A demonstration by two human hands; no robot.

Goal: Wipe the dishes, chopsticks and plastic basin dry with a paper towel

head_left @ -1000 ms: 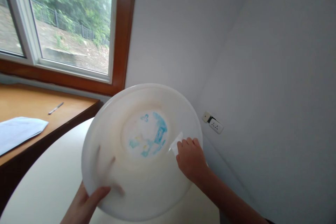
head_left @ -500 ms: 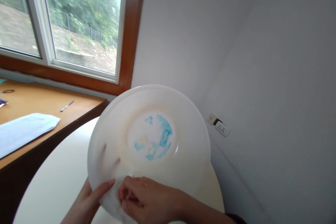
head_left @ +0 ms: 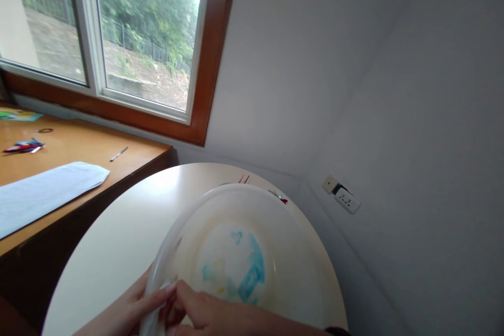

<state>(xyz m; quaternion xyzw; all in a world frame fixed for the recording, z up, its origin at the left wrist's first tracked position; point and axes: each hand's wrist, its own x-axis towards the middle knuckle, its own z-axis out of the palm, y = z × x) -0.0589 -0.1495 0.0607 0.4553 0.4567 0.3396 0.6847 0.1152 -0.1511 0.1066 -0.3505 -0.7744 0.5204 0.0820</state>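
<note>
A large white plastic basin (head_left: 299, 262) with a worn blue print on its bottom is held tilted above the round white table. My left hand (head_left: 136, 302) grips its near left rim, the thumb inside and the other fingers behind the wall. Just inside that rim, my right hand (head_left: 202, 307) is closed beside the left thumb. Whatever its fingers hold, if anything, is hidden. Its forearm crosses the lower part of the basin.
Beyond the basin, thin red items and a red-ended metal tool (head_left: 279, 197) lie on the round table (head_left: 110, 241). A wooden desk (head_left: 79, 147) at left bears a folded pale sheet (head_left: 51, 186), a pen (head_left: 118, 154) and other small items. A power socket (head_left: 347, 199) is on the wall.
The basin has come down and tipped, uncovering the table's far edge and the red items. My right hand has moved left, close to the left thumb. The view has shifted slightly left.
</note>
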